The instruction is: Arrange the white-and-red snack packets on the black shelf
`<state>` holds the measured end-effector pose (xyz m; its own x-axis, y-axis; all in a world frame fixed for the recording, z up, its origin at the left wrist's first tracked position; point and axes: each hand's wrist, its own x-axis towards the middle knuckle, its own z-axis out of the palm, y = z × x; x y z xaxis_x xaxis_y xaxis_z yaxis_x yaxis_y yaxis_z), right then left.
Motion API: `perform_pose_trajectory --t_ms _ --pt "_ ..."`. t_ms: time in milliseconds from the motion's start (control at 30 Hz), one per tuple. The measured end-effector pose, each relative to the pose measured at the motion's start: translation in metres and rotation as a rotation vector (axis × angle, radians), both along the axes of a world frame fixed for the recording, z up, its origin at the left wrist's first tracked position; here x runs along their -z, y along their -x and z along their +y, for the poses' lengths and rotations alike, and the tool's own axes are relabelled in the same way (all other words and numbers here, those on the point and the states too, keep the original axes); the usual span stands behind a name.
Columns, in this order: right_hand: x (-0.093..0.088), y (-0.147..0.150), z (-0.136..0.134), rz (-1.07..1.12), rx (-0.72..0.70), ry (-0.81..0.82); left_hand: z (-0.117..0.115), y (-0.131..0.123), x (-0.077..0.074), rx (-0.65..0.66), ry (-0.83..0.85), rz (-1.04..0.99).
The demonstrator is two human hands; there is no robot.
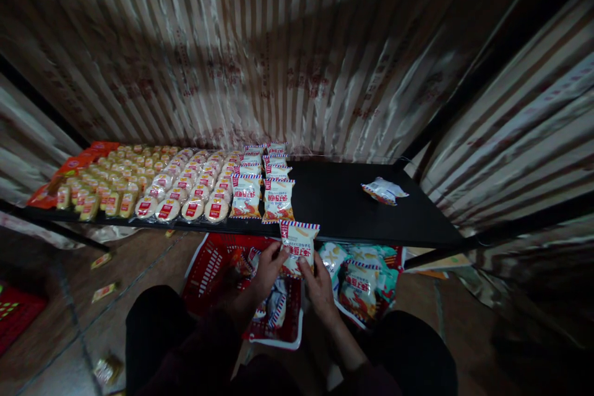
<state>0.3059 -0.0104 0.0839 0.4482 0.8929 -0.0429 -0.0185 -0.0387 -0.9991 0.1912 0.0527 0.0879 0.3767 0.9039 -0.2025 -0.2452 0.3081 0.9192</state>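
Between my two hands is a small white snack bag with red lettering and a striped top edge. My left hand grips its left side, and my right hand grips its right side. The bag is just in front of the black shelf's near edge, above the baskets. Behind it on the shelf, matching snack bags stand in two columns. To their left, round wrapped biscuits lie in rows.
Small yellow wrapped cakes and an orange bag fill the shelf's left end. One snack bag lies at the right. Below are a red basket and several green-white packs. Loose packets lie on the floor.
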Motion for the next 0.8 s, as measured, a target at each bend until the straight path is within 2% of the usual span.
perform_pose_trajectory --t_ms 333,667,800 --pt "-0.013 -0.047 0.037 -0.125 0.141 0.009 0.037 -0.054 -0.005 -0.06 -0.188 0.16" --pt "-0.019 -0.082 0.078 -0.126 0.157 0.026 0.069 -0.099 -0.022 -0.17 -0.249 0.41" --pt "-0.019 -0.094 0.093 -0.154 0.138 0.059 0.076 -0.109 -0.033 -0.175 -0.271 0.488"
